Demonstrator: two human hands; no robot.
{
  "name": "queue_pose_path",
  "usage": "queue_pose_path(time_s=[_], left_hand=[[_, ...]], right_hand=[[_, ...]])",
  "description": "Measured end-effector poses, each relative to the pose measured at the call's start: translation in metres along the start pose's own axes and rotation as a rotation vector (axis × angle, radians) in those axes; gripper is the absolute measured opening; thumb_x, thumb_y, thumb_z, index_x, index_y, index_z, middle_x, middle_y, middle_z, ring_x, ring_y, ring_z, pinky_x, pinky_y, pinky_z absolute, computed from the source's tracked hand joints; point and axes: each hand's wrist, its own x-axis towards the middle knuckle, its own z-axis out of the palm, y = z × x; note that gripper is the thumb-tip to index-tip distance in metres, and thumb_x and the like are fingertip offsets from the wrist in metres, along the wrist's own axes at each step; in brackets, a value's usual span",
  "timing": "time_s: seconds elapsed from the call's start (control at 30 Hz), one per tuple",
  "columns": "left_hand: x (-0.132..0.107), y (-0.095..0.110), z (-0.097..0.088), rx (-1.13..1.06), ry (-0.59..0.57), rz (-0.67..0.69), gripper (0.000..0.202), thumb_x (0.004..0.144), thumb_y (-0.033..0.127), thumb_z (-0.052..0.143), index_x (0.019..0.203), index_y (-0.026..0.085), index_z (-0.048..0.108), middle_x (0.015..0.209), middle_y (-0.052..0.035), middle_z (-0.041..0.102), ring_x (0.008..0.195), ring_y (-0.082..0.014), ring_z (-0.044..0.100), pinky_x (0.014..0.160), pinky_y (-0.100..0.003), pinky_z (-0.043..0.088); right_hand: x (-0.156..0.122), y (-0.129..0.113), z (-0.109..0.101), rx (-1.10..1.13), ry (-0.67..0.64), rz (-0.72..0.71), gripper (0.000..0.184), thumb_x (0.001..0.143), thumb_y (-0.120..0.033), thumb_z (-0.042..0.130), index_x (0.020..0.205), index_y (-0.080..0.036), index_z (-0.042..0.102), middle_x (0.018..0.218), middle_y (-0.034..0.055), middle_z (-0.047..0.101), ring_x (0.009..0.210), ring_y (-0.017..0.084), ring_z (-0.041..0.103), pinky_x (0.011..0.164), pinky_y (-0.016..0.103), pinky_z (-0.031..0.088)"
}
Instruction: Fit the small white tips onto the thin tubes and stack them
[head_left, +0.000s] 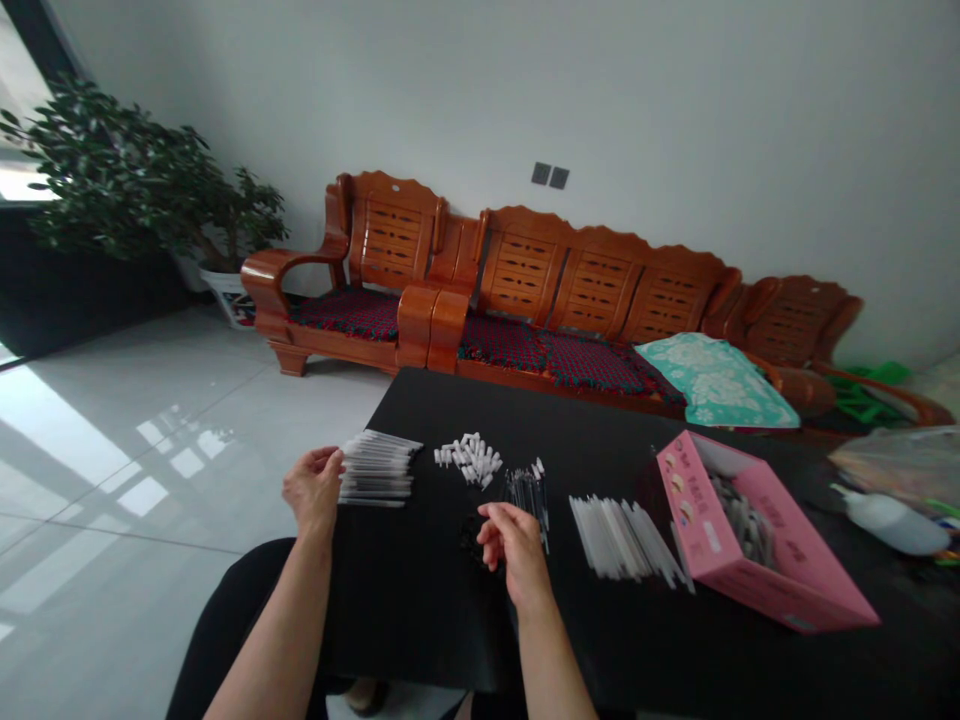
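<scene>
Your black worktop (420, 600) carries a pink box (757, 545) at the right, lying open and well clear of you. A row of clear tubes (626, 535) lies between it and your right hand (510, 545), whose fingers curl loosely over small black parts (472, 545); I cannot tell whether it grips 1. Your left hand (313, 490) pinches the near end of the tube stack (379, 468) at the worktop's left edge. These look light, stiff and slippery; take them mid-length. White caps (471, 458) sit behind. Open room lies toward you.
</scene>
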Motion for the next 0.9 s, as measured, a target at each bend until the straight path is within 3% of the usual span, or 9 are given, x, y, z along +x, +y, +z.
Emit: queue_pose_path(time_s=[0.17, 0.33, 0.5, 0.63, 0.73, 0.8, 0.9], left_hand=[[-0.003, 0.008, -0.006, 0.389, 0.061, 0.001, 0.032, 0.071, 0.045, 0.061, 0.088, 0.021, 0.073, 0.078, -0.01, 0.071, 0.078, -0.0297, 0.063, 0.074, -0.04, 0.045], [0.001, 0.005, -0.005, 0.472, 0.037, -0.05, 0.039, 0.073, 0.05, 0.058, 0.096, 0.022, 0.075, 0.085, -0.0138, 0.069, 0.079, -0.0344, 0.061, 0.067, -0.042, 0.044], [0.008, 0.001, -0.003, 0.529, -0.011, -0.125, 0.039, 0.072, 0.048, 0.06, 0.099, 0.024, 0.074, 0.074, -0.0108, 0.067, 0.072, -0.0328, 0.06, 0.062, -0.04, 0.044], [0.003, 0.01, -0.005, 0.471, 0.081, -0.039, 0.036, 0.075, 0.046, 0.058, 0.099, 0.023, 0.073, 0.068, -0.0061, 0.063, 0.071, -0.0282, 0.058, 0.068, -0.039, 0.045], [-0.015, 0.021, -0.001, 0.393, 0.132, 0.151, 0.032, 0.08, 0.04, 0.054, 0.1, 0.022, 0.072, 0.074, -0.0045, 0.063, 0.074, -0.0246, 0.057, 0.076, -0.037, 0.044], [-0.036, 0.028, 0.007, 0.332, 0.063, 0.279, 0.031, 0.083, 0.037, 0.05, 0.101, 0.022, 0.07, 0.081, -0.0041, 0.064, 0.073, -0.0217, 0.058, 0.077, -0.034, 0.043], [-0.075, 0.033, 0.025, 0.211, -0.165, 0.41, 0.026, 0.083, 0.032, 0.051, 0.099, 0.021, 0.069, 0.09, -0.0045, 0.065, 0.067, -0.0181, 0.058, 0.073, -0.03, 0.043]], right_hand=[[0.0, 0.001, -0.004, 0.002, -0.001, -0.017, 0.037, 0.075, -0.046, 0.063, 0.086, -0.011, 0.064, 0.052, -0.0001, 0.062, 0.032, 0.008, 0.047, 0.027, 0.015, 0.027], [-0.001, 0.007, -0.007, 0.008, -0.002, -0.028, 0.035, 0.075, -0.044, 0.062, 0.086, -0.011, 0.064, 0.053, 0.0002, 0.062, 0.032, 0.008, 0.048, 0.028, 0.015, 0.027], [0.004, 0.01, -0.021, -0.088, 0.078, -0.038, 0.035, 0.075, -0.044, 0.059, 0.085, -0.011, 0.064, 0.052, 0.0001, 0.062, 0.031, 0.009, 0.047, 0.028, 0.017, 0.027], [0.012, 0.004, -0.065, -0.452, 0.381, -0.119, 0.029, 0.08, -0.039, 0.052, 0.085, -0.014, 0.065, 0.052, 0.0004, 0.06, 0.035, 0.013, 0.05, 0.034, 0.021, 0.033], [0.014, -0.002, -0.104, -0.987, 0.605, -0.156, 0.021, 0.082, -0.029, 0.05, 0.08, -0.018, 0.068, 0.067, 0.0087, 0.068, 0.062, 0.022, 0.065, 0.053, 0.028, 0.044], [0.013, -0.005, -0.122, -1.269, 0.725, -0.06, 0.018, 0.082, -0.026, 0.053, 0.084, -0.018, 0.069, 0.08, 0.0135, 0.071, 0.077, 0.027, 0.067, 0.061, 0.033, 0.045], [0.011, -0.008, -0.13, -1.439, 0.731, 0.07, 0.019, 0.082, -0.025, 0.055, 0.093, -0.017, 0.068, 0.085, 0.0153, 0.072, 0.081, 0.03, 0.068, 0.063, 0.035, 0.044]])
